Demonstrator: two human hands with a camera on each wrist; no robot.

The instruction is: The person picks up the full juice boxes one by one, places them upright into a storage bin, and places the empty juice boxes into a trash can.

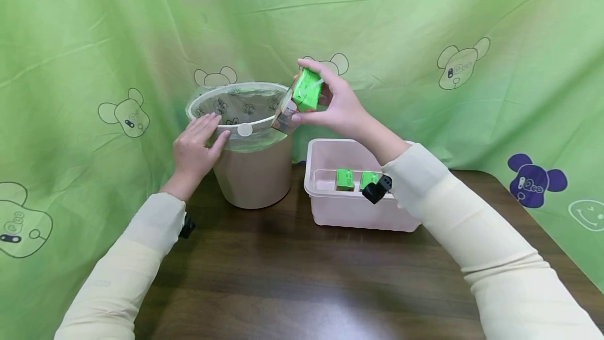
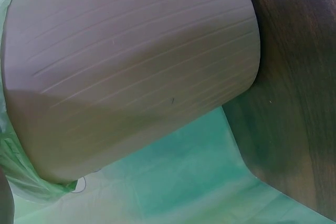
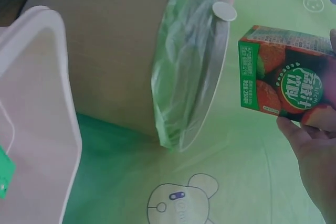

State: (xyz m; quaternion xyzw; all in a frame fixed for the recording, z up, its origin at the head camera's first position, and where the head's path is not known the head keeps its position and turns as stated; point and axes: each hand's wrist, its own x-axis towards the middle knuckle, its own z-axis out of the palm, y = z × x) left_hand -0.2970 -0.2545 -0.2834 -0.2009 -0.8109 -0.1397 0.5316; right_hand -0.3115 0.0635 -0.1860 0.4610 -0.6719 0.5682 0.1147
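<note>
My right hand (image 1: 346, 106) holds a juice carton (image 3: 286, 77) between thumb and fingers, tilted beside the right side of the bin's rim. The carton has a green end with a pale straw against it and red fruit printed on its sides. My left hand (image 1: 195, 146) grips the near left rim of a beige trash bin (image 1: 255, 177), fingers over the rim and thumb outside, close to a round white tab (image 1: 244, 129). A translucent green bag (image 3: 181, 66) lines the bin and folds over its rim. The bin's bottom is hidden in the head view.
A pale pink plastic basket (image 1: 325, 211) stands right of the bin, under my right forearm. Inside it, two green-ended cartons (image 1: 344, 179) show. All stand on a dark wooden table (image 1: 292, 272), with a green printed curtain (image 1: 391, 25) behind and at both sides.
</note>
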